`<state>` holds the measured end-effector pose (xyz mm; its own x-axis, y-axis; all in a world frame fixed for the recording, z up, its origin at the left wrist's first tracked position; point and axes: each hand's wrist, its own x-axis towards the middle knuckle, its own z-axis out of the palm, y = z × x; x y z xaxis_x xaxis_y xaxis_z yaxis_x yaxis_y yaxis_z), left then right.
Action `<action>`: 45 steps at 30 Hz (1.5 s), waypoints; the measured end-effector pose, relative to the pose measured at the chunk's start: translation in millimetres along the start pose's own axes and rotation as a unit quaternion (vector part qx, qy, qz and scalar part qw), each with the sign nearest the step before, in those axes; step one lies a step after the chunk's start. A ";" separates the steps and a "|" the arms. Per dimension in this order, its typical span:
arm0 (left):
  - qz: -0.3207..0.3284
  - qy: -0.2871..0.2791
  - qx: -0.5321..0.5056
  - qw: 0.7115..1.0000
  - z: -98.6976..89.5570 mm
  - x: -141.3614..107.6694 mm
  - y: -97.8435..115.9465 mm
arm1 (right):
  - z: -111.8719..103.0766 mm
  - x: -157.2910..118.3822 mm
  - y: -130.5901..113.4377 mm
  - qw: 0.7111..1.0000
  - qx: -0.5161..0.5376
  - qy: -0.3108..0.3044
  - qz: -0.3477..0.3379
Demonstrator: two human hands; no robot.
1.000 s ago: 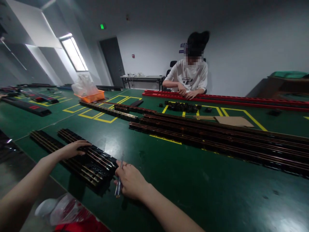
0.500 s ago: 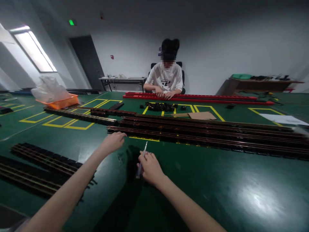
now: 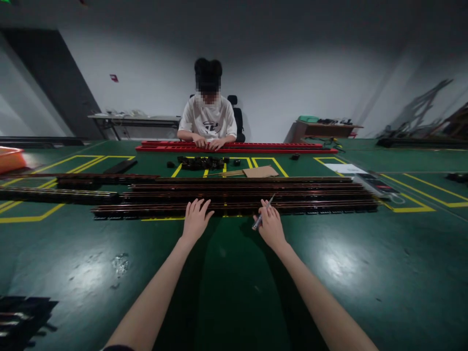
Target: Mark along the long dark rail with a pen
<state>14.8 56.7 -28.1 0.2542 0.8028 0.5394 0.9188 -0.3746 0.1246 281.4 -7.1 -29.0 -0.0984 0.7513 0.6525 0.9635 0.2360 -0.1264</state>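
Several long dark rails with copper-coloured strips (image 3: pixel 310 195) lie side by side across the green table (image 3: pixel 226 292). My left hand (image 3: pixel 196 219) rests at the near edge of these rails, fingers spread, with nothing in it. To the right, my right hand (image 3: pixel 269 222) holds a thin pen-like tool (image 3: pixel 258 222), its pale tip pointing up and away. The fingers of my right hand reach the nearest rail. Whether either hand presses on the rails cannot be made out.
Across the table a person (image 3: pixel 208 119) handles long red rails (image 3: pixel 256 147). Nearer are small black parts (image 3: pixel 201 163), brown cardboard (image 3: pixel 261 171) and white paper (image 3: pixel 345 168). More dark rails (image 3: pixel 84 196) lie left, an orange bin (image 3: pixel 10 159) beyond; others (image 3: pixel 24 319) are at the lower left.
The view has turned to the right. My left hand has left the rails' left end for their nearer middle and spread its fingers. My right hand has moved right and forward to the rails with the tool.
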 end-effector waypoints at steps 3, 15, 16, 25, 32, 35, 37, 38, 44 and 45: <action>0.001 -0.013 0.007 1.000 0.8 6.0 -1.0 | 5.3 7.6 14.6 1.000 -0.011 0.004 0.013; 0.004 -0.035 0.026 0.999 -8.1 8.3 5.9 | 2.0 22.9 15.7 0.999 -0.022 -0.028 0.036; 0.003 -0.040 0.024 0.999 -9.7 8.2 7.4 | 0.9 23.0 15.0 0.998 -0.027 -0.028 0.042; 0.004 -0.057 -0.002 0.998 -11.5 8.2 19.5 | -3.3 21.8 11.3 0.995 -0.046 0.006 0.089; 0.007 -0.063 -0.023 0.998 -6.3 11.8 39.6 | 3.4 23.6 7.9 0.999 0.014 -0.032 0.002; 0.010 -0.056 -0.029 0.998 -3.6 13.1 56.6 | 5.3 24.2 6.0 0.997 0.038 -0.056 -0.026; 0.015 -0.050 -0.030 0.998 -1.9 14.3 69.3 | 4.5 24.7 3.1 0.996 0.043 -0.066 -0.034; 0.018 -0.049 -0.030 0.998 -1.0 15.1 75.5 | 3.9 25.1 1.1 0.996 0.044 -0.070 -0.035; 0.041 -0.036 -0.034 0.998 8.7 18.9 97.9 | 2.4 27.0 -11.6 0.994 0.031 -0.094 -0.038; 0.047 -0.034 -0.034 0.998 10.6 19.1 98.6 | 2.4 27.1 -12.8 0.995 0.025 -0.094 -0.025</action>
<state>113.5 40.0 -14.4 0.3598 0.7917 0.4937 0.8679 -0.4782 0.1344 265.7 11.8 -11.5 -0.1957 0.8382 0.5090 0.9429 0.3035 -0.1374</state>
